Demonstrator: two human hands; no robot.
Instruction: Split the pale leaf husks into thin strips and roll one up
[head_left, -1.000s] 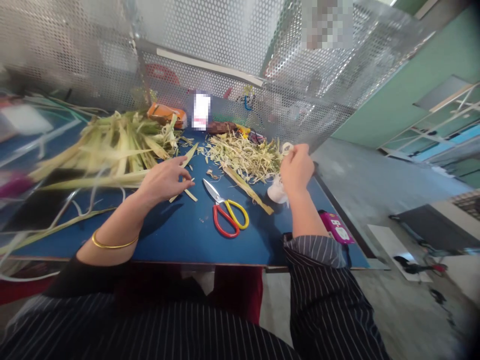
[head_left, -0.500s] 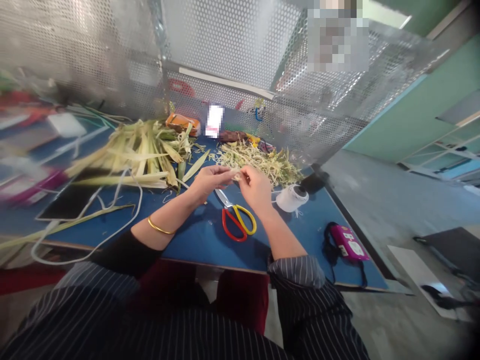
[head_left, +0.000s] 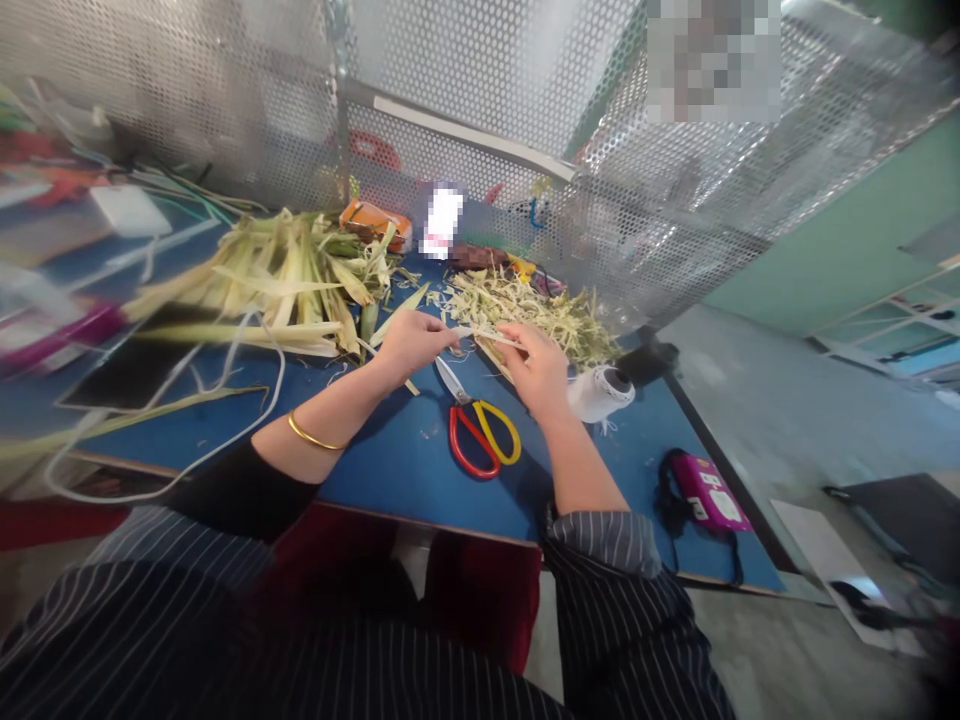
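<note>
A thin pale strip of corn husk (head_left: 486, 333) is stretched between my two hands above the table. My left hand (head_left: 415, 345) pinches one end, its fingers closed. At the other end, the fingers of my right hand (head_left: 536, 365) are closed on the same strip. Scissors (head_left: 466, 402) with one red and one yellow handle lie just below, blades slightly hidden near my left fingertips. Behind my hands rests a heap of shredded husk (head_left: 536, 310). Whole corn husks (head_left: 281, 275) are piled to the left. Beside my right wrist stands a white thread spool (head_left: 604, 393).
The blue table (head_left: 420, 480) carries a dark tablet-like panel (head_left: 139, 365) with a white cable (head_left: 279, 385) at left. A magenta box (head_left: 709, 490) with black straps sits at right. An orange packet (head_left: 375, 222) and a lit phone (head_left: 442, 220) stand near the perforated screen (head_left: 480, 60).
My hands, close together before, have drawn apart, and the strip now shows stretched between them. The view has shifted slightly; the scissors lie still on the table.
</note>
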